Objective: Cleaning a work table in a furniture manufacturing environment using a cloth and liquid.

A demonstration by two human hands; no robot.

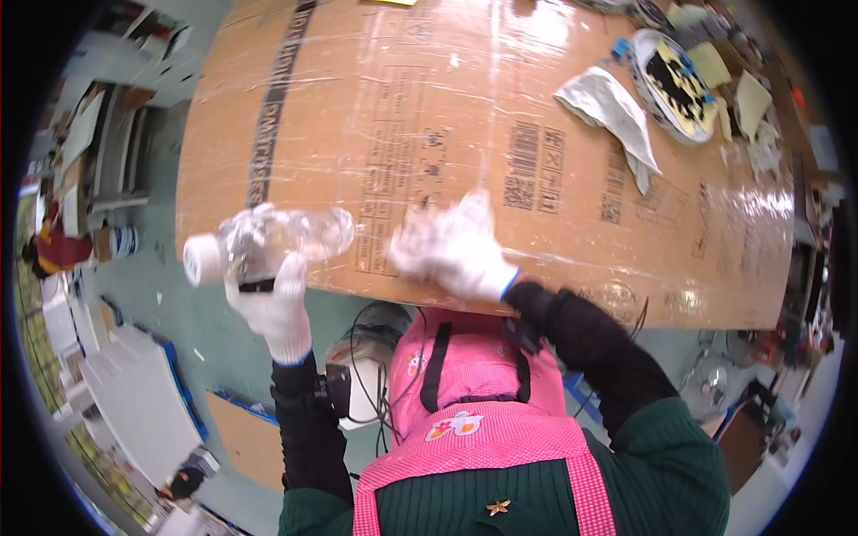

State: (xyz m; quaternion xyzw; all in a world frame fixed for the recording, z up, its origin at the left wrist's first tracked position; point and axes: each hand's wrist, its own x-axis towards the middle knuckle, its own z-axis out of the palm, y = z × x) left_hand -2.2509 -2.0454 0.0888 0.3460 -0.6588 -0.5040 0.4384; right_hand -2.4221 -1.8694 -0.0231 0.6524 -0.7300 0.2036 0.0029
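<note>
My left hand (277, 308), in a white knit glove, is closed around a clear plastic bottle (308, 234) at the left front edge of the cardboard-covered table. The bottle lies sideways in the grip, its wide white cap (206, 259) pointing left and its rounded clear end to the right. A small dark patch shows beside my fingers. To the right of the bottle, apart from it, my right hand (456, 248) hovers over or touches the cardboard (340, 116); it is also gloved in white. Motion smears its fingers, so whether it holds anything cannot be made out.
A white cloth (612, 112) lies on the cardboard at the right. Behind it sits an oval container (639, 62) with dark bits and yellow pads, among clutter. Black cables (380, 402) hang by my left arm. Off to the left, a person (63, 241) is near other worktables.
</note>
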